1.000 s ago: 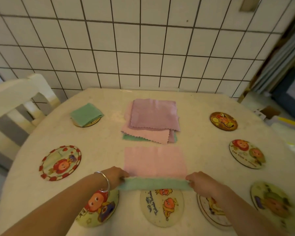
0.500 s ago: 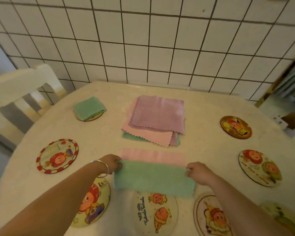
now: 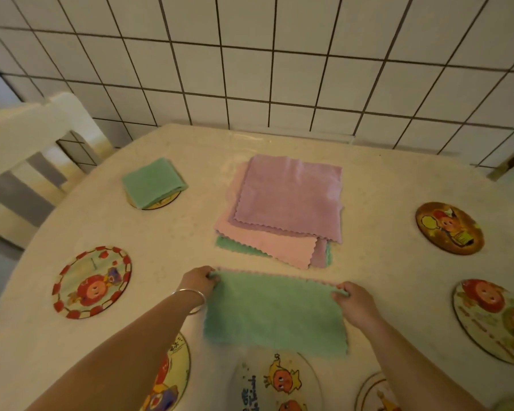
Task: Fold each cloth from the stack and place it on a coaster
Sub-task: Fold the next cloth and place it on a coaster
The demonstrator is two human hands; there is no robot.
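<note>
Folding the green-and-pink cloth [image 3: 275,312] in half, you pinch its two far corners, left hand [image 3: 198,280] on one, right hand [image 3: 354,298] on the other. It lies on the table [image 3: 383,185] just in front of the stack [image 3: 282,209]. Line up the wavy edges, then press the fold flat before you let go.

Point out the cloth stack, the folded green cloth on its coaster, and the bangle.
stack [image 3: 288,200], head view, top purple cloth
folded green cloth [image 3: 153,181], head view, its top face
bangle [image 3: 190,293], head view, band on left wrist
</note>
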